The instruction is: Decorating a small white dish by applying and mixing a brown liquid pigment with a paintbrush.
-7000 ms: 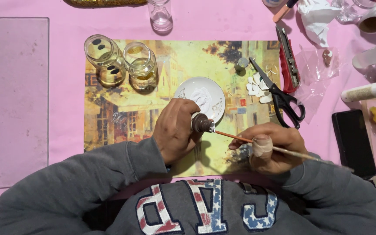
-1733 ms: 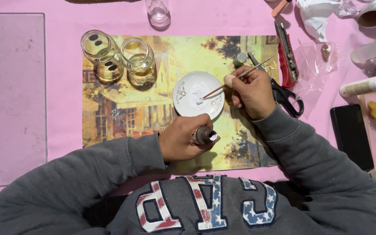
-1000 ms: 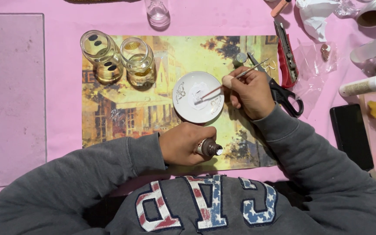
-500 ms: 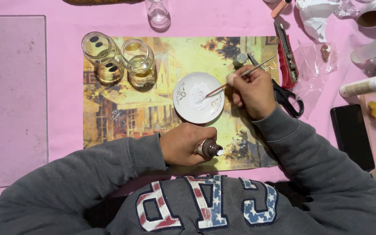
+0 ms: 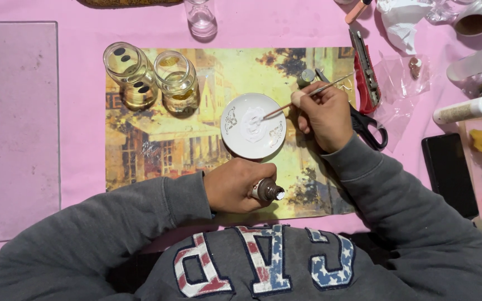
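Working the white paint point(image 5: 252, 124) in the middle of the small white saucer point(image 5: 234, 139), brush point(image 5: 279, 110) tip touching the blob. Pinching the brush near its ferrule between thumb and fingers of the right hand point(image 5: 322, 114), handle slanting up and away to the right. Wrapping the left hand point(image 5: 234, 185) closed round a small brown bottle point(image 5: 266, 190), open nozzle pointing right, resting low on the printed picture mat point(image 5: 157, 150), just below the saucer and apart from it.

Judging the step as mixing or loading paint on the brush. Next move calling for a light lift of the tip, no dragging paint over the rim onto the mat, and keeping the uncapped bottle level.

Sitting further out: two glass jars point(image 5: 129, 75) point(image 5: 177, 81) of yellowish liquid at the mat's top left, scissors point(image 5: 370, 129) just beside the right hand, red utility knife point(image 5: 364, 69) above them, black phone point(image 5: 447, 173) on the pink table cover point(image 5: 82, 111) well to the right.
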